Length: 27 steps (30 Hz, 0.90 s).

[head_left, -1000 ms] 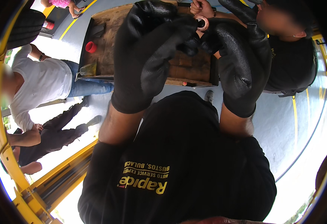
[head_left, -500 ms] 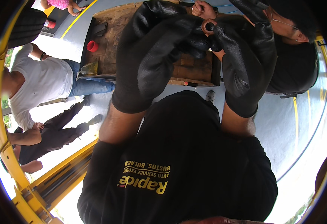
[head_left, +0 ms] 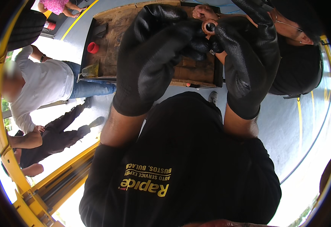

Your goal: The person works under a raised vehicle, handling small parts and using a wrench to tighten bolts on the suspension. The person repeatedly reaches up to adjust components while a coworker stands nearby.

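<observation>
Copper-coloured, the ring (head_left: 205,26) sits in my feed raised between both hands, above the tray (head_left: 109,56). I read the left hand (head_left: 148,56) as pinching its left edge, fingertips together; the right hand (head_left: 250,56) meets the opposite edge with one fingertip, and I cannot tell whether thumb and forefinger close on it. I'd use a light, even pinch, since the gloves (head_left: 133,96) look slick and could let it slip, leave the hole uncovered, and steady both wrists. Another person's hand (head_left: 204,12) is just beyond, so I'd allow it room.
</observation>
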Each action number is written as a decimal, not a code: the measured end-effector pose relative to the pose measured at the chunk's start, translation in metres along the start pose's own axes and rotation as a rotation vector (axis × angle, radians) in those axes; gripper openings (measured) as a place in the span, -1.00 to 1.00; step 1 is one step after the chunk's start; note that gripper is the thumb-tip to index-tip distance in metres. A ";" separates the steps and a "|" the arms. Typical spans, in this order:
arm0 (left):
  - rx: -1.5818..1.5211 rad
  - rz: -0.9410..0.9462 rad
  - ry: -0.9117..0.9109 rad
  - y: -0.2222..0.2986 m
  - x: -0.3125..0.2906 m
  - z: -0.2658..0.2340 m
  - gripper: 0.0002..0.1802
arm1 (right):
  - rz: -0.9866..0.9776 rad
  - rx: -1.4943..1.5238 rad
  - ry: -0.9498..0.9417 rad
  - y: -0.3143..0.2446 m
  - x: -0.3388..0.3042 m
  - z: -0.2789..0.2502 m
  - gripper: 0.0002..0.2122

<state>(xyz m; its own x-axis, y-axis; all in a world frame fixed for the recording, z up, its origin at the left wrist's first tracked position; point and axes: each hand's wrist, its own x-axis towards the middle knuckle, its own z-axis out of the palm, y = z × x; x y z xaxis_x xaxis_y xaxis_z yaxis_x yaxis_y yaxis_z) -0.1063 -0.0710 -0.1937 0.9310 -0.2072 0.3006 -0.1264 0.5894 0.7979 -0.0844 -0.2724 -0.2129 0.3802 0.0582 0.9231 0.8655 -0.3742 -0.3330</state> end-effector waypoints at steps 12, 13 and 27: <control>1.206 0.828 -0.104 0.005 0.005 0.022 -0.71 | 0.505 0.716 0.104 -0.017 -0.001 0.004 -0.73; 1.301 0.870 -0.130 0.007 0.004 0.022 -0.73 | 0.508 0.731 0.088 -0.016 -0.003 0.003 -0.71; 1.505 1.026 -0.200 0.016 0.002 0.016 -0.71 | 0.683 0.913 0.072 -0.018 0.000 0.003 -0.52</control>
<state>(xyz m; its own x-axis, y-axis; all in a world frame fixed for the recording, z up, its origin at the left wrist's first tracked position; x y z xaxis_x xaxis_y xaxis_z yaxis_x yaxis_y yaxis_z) -0.1122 -0.0740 -0.1720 0.2616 -0.4039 0.8766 -0.8232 -0.5676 -0.0158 -0.0993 -0.2628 -0.2076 0.8686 0.0365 0.4941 0.4101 0.5068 -0.7583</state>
